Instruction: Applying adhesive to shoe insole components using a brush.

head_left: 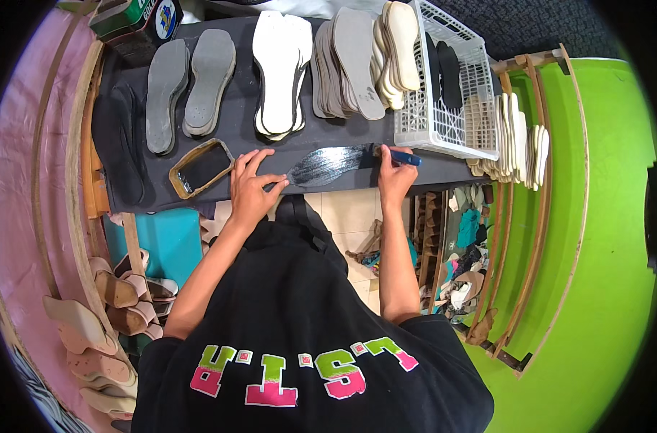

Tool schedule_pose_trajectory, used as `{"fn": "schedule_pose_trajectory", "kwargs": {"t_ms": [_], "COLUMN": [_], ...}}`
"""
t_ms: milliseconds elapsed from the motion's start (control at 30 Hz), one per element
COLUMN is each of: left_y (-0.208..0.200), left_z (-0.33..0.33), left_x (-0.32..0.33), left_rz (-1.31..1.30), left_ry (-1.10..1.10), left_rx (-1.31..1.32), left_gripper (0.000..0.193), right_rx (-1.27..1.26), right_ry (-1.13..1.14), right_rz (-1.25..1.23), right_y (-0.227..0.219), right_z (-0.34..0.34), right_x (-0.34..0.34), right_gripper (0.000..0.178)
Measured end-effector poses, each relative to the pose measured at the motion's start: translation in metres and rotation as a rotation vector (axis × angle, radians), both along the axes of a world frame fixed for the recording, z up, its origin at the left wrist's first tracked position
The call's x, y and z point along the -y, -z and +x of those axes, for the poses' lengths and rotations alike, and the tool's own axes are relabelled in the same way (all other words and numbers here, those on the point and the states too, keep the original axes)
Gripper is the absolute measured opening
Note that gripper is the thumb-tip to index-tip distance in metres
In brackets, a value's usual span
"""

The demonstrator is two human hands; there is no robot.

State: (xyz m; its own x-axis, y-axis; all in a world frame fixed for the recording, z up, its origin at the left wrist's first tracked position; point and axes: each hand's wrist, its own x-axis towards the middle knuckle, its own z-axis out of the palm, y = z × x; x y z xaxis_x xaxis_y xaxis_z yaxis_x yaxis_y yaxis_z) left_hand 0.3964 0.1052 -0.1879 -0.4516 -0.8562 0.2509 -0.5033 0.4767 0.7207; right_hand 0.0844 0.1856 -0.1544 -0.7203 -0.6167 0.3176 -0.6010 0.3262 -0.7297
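A shoe-shaped insole (332,164), dark and shiny with a wet-looking coat, lies crosswise near the front edge of the table. My left hand (253,189) pinches its left tip between thumb and finger, the other fingers spread on the table. At the insole's right end, my right hand (395,173) is closed on a brush with a blue handle (406,156); its bristle end points left, over the insole. Just left of my left hand stands an open, brown-rimmed rectangular container (175,179) with something dark inside.
Behind are grey soles (167,94), white insoles (279,72), grey insoles (354,68) and cream ones (400,43). A white plastic crate (444,137) stands right, black insoles (117,144) lie left. A tin (137,25) stands far left. Racks of footwear parts flank the table.
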Motion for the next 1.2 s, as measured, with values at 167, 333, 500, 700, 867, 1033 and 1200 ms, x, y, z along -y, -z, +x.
{"fn": "schedule_pose_trajectory", "kwargs": {"t_ms": [167, 333, 500, 700, 867, 1033, 1200], "left_y": [0.004, 0.003, 0.000, 0.004, 0.011, 0.012, 0.015], "left_z": [-0.003, -0.003, -0.007, 0.002, -0.001, -0.009, -0.012], "left_x": [0.001, 0.001, -0.005, 0.000, 0.000, -0.003, -0.005], "left_rz": [-0.019, -0.028, 0.006, 0.078, 0.059, 0.051, 0.057], "left_ry": [-0.004, -0.003, -0.026, 0.007, -0.024, -0.116, -0.106], "left_rx": [0.029, 0.092, 0.127, 0.156, 0.144, 0.084, 0.048], "left_gripper": [0.013, 0.016, 0.016, 0.018, 0.018, 0.013, 0.010], "right_rx": [-0.155, 0.058, 0.224, -0.151, -0.091, 0.433, -0.210], "right_ry": [-0.490, -0.719, -0.273, -0.468, -0.884, -0.340, -0.409], "right_rz": [0.016, -0.025, -0.012, -0.008, -0.050, 0.025, -0.022], "right_y": [-0.008, -0.002, -0.001, 0.004, 0.005, 0.009, 0.009], "right_z": [0.073, 0.123, 0.008, 0.008, 0.108, 0.023, 0.019], "right_x": [0.013, 0.005, -0.014, -0.019, -0.019, -0.016, -0.022], "right_gripper": [0.032, 0.022, 0.021, 0.031, 0.018, 0.024, 0.017]}}
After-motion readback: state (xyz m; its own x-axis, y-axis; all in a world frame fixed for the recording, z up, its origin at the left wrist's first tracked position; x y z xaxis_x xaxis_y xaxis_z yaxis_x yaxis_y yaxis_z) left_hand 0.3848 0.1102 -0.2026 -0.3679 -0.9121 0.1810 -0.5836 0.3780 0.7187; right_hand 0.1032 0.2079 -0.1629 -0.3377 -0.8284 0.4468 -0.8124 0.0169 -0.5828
